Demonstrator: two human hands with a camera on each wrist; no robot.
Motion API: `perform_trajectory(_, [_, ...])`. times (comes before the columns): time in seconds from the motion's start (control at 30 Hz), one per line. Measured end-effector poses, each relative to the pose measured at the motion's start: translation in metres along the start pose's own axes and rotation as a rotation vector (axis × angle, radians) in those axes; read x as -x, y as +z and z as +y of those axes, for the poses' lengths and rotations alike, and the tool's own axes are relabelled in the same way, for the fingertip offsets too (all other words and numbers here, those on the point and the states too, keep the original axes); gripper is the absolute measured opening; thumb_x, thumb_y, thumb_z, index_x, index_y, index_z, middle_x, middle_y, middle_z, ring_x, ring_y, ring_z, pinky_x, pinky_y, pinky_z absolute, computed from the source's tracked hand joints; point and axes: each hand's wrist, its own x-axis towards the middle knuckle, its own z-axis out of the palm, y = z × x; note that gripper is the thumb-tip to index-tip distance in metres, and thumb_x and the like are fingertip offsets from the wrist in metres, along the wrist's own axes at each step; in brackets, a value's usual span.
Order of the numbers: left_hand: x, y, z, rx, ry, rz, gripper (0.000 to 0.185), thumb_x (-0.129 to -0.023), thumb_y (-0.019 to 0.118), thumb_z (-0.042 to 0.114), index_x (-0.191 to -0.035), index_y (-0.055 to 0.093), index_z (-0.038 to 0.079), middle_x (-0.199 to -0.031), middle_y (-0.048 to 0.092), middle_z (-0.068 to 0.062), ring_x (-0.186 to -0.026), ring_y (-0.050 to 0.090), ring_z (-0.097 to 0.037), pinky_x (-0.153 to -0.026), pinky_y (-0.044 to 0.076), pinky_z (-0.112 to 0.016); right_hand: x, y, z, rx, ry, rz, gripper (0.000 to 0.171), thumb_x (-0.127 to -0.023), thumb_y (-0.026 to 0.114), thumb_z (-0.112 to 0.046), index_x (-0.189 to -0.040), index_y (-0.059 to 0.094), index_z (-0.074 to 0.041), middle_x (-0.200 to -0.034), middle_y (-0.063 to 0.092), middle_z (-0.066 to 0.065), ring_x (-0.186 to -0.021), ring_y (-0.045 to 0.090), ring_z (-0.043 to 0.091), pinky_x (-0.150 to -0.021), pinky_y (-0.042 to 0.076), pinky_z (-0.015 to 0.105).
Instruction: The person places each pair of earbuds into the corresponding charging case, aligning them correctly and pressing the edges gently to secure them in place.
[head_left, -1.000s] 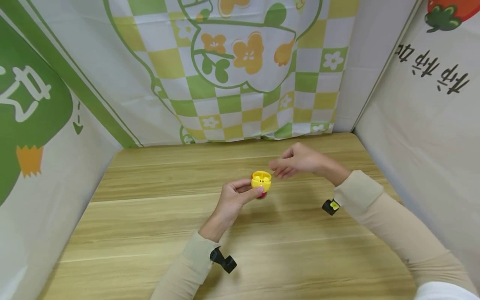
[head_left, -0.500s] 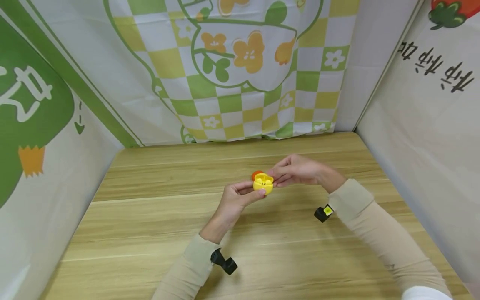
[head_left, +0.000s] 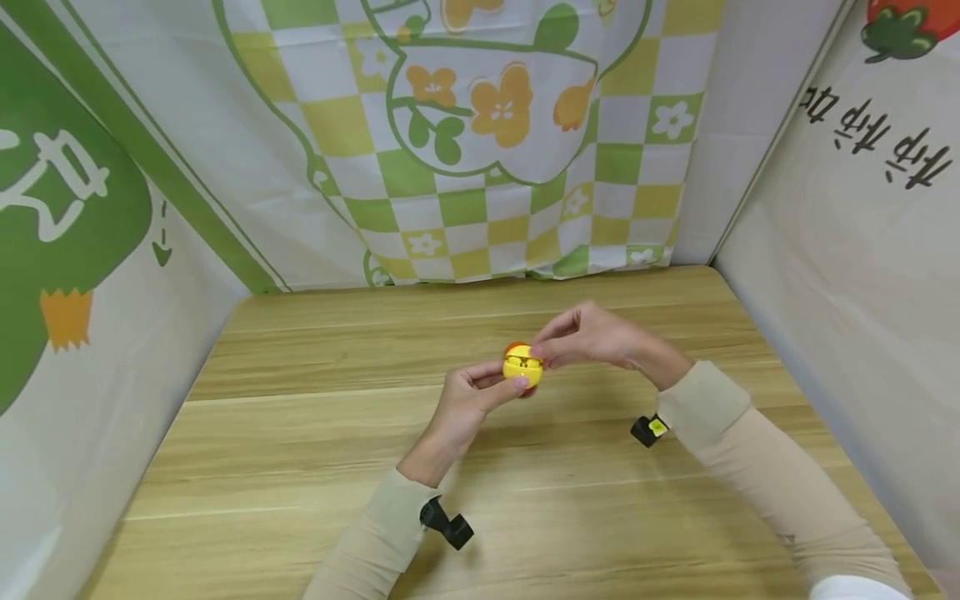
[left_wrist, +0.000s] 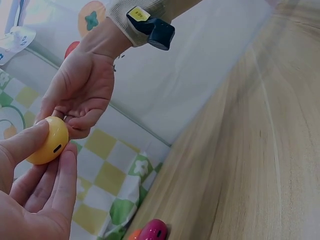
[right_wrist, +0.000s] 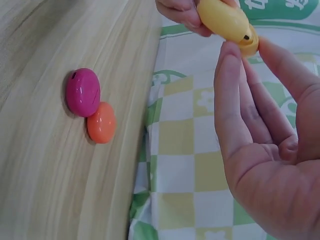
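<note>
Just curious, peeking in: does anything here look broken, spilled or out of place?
Nothing stands out. Both hands hold a small yellow case above the wooden table: the left hand grips it, the right hand pinches its top. A pink case and an orange case lie touching on the table, intact.

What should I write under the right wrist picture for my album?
Two hands hold a yellow case above a pink case and an orange case on the wooden table.

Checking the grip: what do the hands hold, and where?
Both hold the yellow case: left hand round its body, right hand pinching its top edge.
</note>
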Motion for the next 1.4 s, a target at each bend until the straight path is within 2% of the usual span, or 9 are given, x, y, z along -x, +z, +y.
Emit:
perform_trajectory(0.13, [0.000, 0.000, 0.000, -0.007, 0.001, 0.012, 0.035, -0.094, 0.080, 0.010, -0.126, 0.074, -0.003, -0.105, 0.083, -0.002, -0.100, 0.078, -0.013, -0.094, 0.062, -0.027, 0.003, 0.003, -0.004, 0.128, -0.072, 0.036, 0.028, -0.095, 0.081, -0.024, -0.116, 0.080, -0.005, -0.111, 0.082, 0.010, -0.100, 0.078, 0.028, -0.094, 0.064, 0.040])
perform_trajectory(0.27, [-0.001, 0.000, -0.002, -0.004, -0.004, 0.022, 0.032, -0.095, 0.079, 0.010, -0.124, 0.075, -0.002, -0.102, 0.083, -0.001, -0.098, 0.079, -0.012, -0.093, 0.062, -0.027, 0.005, 0.007, -0.005, 0.210, -0.140, 0.068, 0.024, -0.093, 0.084, -0.024, -0.111, 0.082, -0.007, -0.104, 0.083, 0.008, -0.094, 0.079, 0.022, -0.089, 0.065, 0.037])
perform_trajectory(0.43, [-0.001, 0.000, -0.003, 0.008, 0.001, 0.016, 0.032, -0.096, 0.078, 0.009, -0.125, 0.074, -0.004, -0.101, 0.083, -0.001, -0.098, 0.079, -0.014, -0.095, 0.062, -0.029, 0.007, 0.014, -0.003, 0.284, -0.217, 0.113, 0.019, -0.090, 0.086, -0.019, -0.105, 0.083, -0.008, -0.101, 0.083, 0.007, -0.090, 0.079, 0.017, -0.084, 0.066, 0.032])
perform_trajectory(0.6, [-0.001, 0.000, -0.004, 0.018, 0.004, 0.025, 0.034, -0.095, 0.080, 0.011, -0.126, 0.074, -0.003, -0.102, 0.083, -0.002, -0.102, 0.079, -0.019, -0.095, 0.063, -0.031, 0.010, 0.019, 0.000, 0.327, -0.251, 0.163, 0.022, -0.090, 0.086, -0.021, -0.107, 0.083, -0.008, -0.102, 0.083, 0.007, -0.090, 0.079, 0.017, -0.081, 0.066, 0.030])
perform_trajectory(0.9, [-0.002, 0.000, -0.003, 0.014, 0.012, 0.027, 0.032, -0.096, 0.079, 0.011, -0.124, 0.075, -0.002, -0.101, 0.083, 0.001, -0.100, 0.079, -0.015, -0.098, 0.062, -0.034, 0.016, 0.027, 0.018, 0.248, -0.216, 0.174, 0.025, -0.092, 0.085, -0.023, -0.111, 0.081, -0.007, -0.106, 0.082, 0.009, -0.096, 0.080, 0.025, -0.083, 0.066, 0.030])
perform_trajectory(1.07, [-0.003, -0.002, -0.002, -0.025, -0.014, -0.001, 0.033, -0.095, 0.081, 0.013, -0.124, 0.075, -0.002, -0.104, 0.083, -0.002, -0.103, 0.079, -0.021, -0.102, 0.061, -0.039, 0.018, 0.029, 0.027, 0.180, -0.205, 0.155, 0.023, -0.095, 0.082, -0.022, -0.110, 0.081, -0.006, -0.104, 0.082, 0.011, -0.094, 0.079, 0.028, -0.082, 0.066, 0.031])
perform_trajectory(1.2, [-0.005, -0.009, -0.006, -0.101, -0.030, 0.000, 0.031, -0.094, 0.082, 0.016, -0.120, 0.076, 0.000, -0.109, 0.082, -0.009, -0.097, 0.079, -0.016, -0.104, 0.060, -0.046, 0.019, 0.026, 0.035, 0.142, -0.116, 0.113, 0.026, -0.096, 0.080, -0.024, -0.113, 0.080, -0.004, -0.103, 0.082, 0.015, -0.092, 0.078, 0.028, -0.087, 0.066, 0.041])
perform_trajectory(1.3, [-0.007, -0.013, -0.010, -0.188, -0.040, 0.010, 0.028, -0.094, 0.082, 0.016, -0.116, 0.078, -0.001, -0.110, 0.081, -0.013, -0.094, 0.078, -0.015, -0.098, 0.063, -0.043, 0.018, 0.026, 0.044, 0.111, -0.031, 0.091, 0.029, -0.096, 0.081, -0.026, -0.113, 0.080, -0.003, -0.104, 0.082, 0.017, -0.098, 0.077, 0.038, -0.092, 0.065, 0.048])
perform_trajectory(1.4, [-0.008, -0.015, -0.016, -0.309, -0.035, -0.004, 0.027, -0.093, 0.083, 0.017, -0.112, 0.080, -0.002, -0.111, 0.081, -0.017, -0.092, 0.079, -0.016, -0.090, 0.066, -0.038, 0.016, 0.029, 0.056, 0.090, 0.039, 0.088, 0.029, -0.095, 0.081, -0.027, -0.113, 0.081, -0.003, -0.104, 0.082, 0.014, -0.101, 0.077, 0.039, -0.094, 0.064, 0.046])
